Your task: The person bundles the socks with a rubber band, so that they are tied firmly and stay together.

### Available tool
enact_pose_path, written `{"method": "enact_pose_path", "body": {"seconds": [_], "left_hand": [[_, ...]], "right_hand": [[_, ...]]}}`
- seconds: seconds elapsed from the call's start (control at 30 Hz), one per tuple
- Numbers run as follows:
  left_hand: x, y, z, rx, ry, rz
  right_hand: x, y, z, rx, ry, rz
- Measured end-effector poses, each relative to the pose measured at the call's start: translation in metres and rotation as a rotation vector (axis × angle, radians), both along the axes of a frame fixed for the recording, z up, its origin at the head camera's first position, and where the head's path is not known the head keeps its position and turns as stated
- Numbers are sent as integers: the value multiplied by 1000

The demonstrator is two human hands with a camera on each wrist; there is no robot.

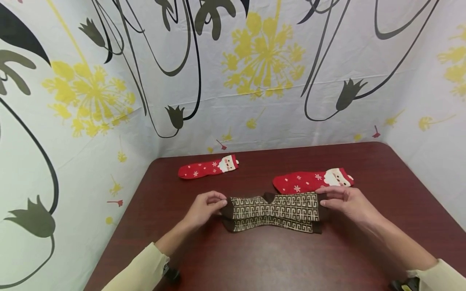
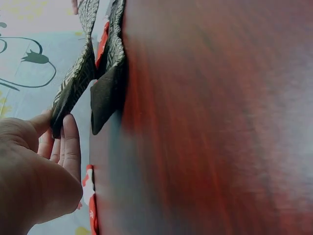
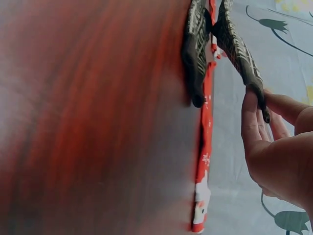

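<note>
My left hand (image 1: 204, 208) pinches the dark left end of a brown sock (image 1: 291, 205) with a cream maze-like pattern. The right hand (image 1: 351, 205) pinches its other end between thumb and fingers, so the sock stretches sideways between both hands. A matching brown sock (image 1: 267, 222) lies on the table just below, partly covered by the held one in the head view. In the left wrist view, the held sock (image 2: 73, 88) is raised apart from the lower sock (image 2: 106, 95). The right wrist view also shows a gap between the two ends.
A red Santa sock (image 1: 204, 169) lies at the back left of the dark red-brown table (image 1: 269, 262). Another red Santa sock (image 1: 298, 181) lies right behind the brown pair, partly overlapped by the right hand. Floral cloth (image 1: 218, 109) hangs around the table's back and sides.
</note>
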State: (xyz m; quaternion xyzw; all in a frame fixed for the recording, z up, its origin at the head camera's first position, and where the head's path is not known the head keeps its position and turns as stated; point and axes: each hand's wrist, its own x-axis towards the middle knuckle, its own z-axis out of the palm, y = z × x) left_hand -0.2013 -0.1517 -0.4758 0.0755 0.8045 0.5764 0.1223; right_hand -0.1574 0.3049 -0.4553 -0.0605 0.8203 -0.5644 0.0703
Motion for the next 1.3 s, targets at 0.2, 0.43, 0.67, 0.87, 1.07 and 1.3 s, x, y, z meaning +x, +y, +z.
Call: {"method": "enact_pose_path", "body": {"seconds": [0.2,0.43,0.67,0.87,1.07,1.3], "left_hand": [[11,-6,-1,-3,-14,1],[20,-8,-1,-2,-47,-3],[26,-9,-1,-50,-28,-17],[27,-8,-4,-89,10,-18],[27,-10,-4,-190,52,-36],[26,-9,-5,-230,75,-38]], "right_hand": [[8,-3,-5,-45,-51,16],[12,-6,-7,-58,-102,10],[16,-11,-11,-14,-104,24],[17,-12,-13,36,-109,20],[16,-13,-16,79,-98,16],[14,-15,-16,204,-29,4]]}}
